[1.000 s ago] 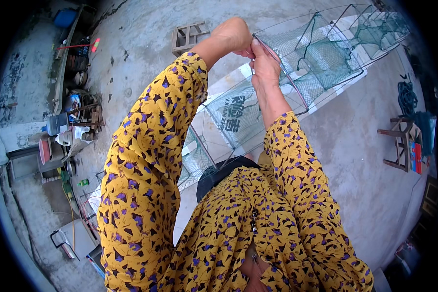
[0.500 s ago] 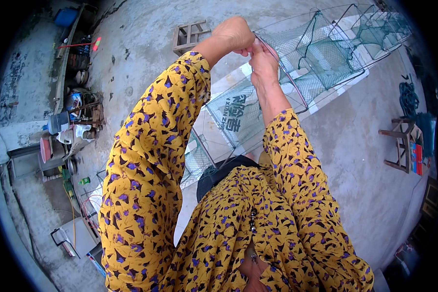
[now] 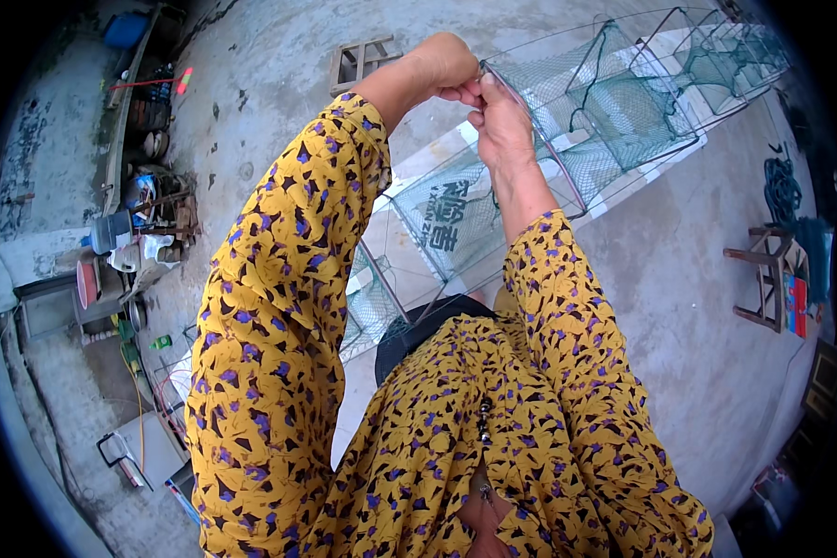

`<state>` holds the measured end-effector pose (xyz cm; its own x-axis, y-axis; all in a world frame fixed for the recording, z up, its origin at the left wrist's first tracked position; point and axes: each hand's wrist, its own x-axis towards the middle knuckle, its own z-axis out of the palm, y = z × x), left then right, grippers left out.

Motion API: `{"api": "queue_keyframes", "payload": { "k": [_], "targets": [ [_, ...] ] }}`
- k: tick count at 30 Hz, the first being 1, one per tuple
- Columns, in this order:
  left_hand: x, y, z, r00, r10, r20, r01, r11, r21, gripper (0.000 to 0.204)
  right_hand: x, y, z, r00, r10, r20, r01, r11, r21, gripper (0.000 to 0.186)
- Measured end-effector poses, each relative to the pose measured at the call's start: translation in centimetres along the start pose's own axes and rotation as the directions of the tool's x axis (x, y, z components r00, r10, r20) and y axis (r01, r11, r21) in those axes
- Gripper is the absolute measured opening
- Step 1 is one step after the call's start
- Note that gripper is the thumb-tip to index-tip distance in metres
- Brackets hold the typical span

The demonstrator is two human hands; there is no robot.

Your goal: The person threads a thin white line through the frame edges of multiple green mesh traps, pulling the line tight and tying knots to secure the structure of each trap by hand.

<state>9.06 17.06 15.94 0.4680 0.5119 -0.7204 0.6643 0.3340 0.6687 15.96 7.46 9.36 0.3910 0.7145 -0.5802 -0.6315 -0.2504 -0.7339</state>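
Observation:
A long green mesh fishing net trap (image 3: 628,102) with thin metal frames stretches across the courtyard from upper right toward my feet. My right hand (image 3: 507,126) is closed around the upper corner of one frame (image 3: 563,167), thumb pointing up. Right against it, at that corner, my left hand (image 3: 446,65) is closed with its fingers pinched together. Whatever is between the left fingertips is too small to make out. Under the mesh lies a pale sheet (image 3: 456,144) with dark printing.
Beyond my left forearm stands a small wooden stool (image 3: 344,70). On the right are a wooden chair (image 3: 763,279) and a coil of dark green rope (image 3: 781,191). Basins and buckets (image 3: 112,232) crowd the left side. The floor is grey concrete (image 3: 660,279).
My left forearm has shifted slightly, and the fingers of both hands have moved a little at the frame corner. The net trap has barely moved.

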Motion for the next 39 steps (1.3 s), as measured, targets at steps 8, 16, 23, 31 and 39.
{"api": "queue_keyframes", "payload": {
  "k": [8, 16, 23, 31, 39],
  "targets": [
    [-0.1, 0.0, -0.3, 0.998, -0.033, 0.05, 0.033, 0.999, 0.006, 0.011, 0.0, 0.0, -0.3, 0.998, -0.013, 0.066, 0.013, 1.0, -0.003, 0.016],
    [0.1, -0.7, 0.2, 0.985, 0.169, -0.036, -0.154, 0.954, 0.258, 0.012, 0.3, 0.5, -0.4, 0.999, -0.025, 0.039, 0.025, 1.0, 0.0, 0.014],
    [-0.9, -2.5, 1.9, 0.699, 0.664, -0.267, -0.338, 0.635, 0.695, 0.014, -0.5, -0.1, 0.1, 0.998, -0.062, -0.009, 0.062, 0.998, -0.011, 0.015],
    [-1.7, -3.1, 1.3, 0.647, 0.761, -0.043, -0.391, 0.379, 0.839, 0.011, -0.8, -0.1, 0.2, 0.996, -0.089, -0.026, 0.088, 0.995, -0.04, 0.017],
    [-1.6, -1.4, 0.3, 0.658, 0.718, 0.226, -0.446, 0.131, 0.885, 0.008, -0.9, 0.0, 0.4, 0.98, -0.195, -0.042, 0.194, 0.98, -0.037, 0.016]
  ]
}}
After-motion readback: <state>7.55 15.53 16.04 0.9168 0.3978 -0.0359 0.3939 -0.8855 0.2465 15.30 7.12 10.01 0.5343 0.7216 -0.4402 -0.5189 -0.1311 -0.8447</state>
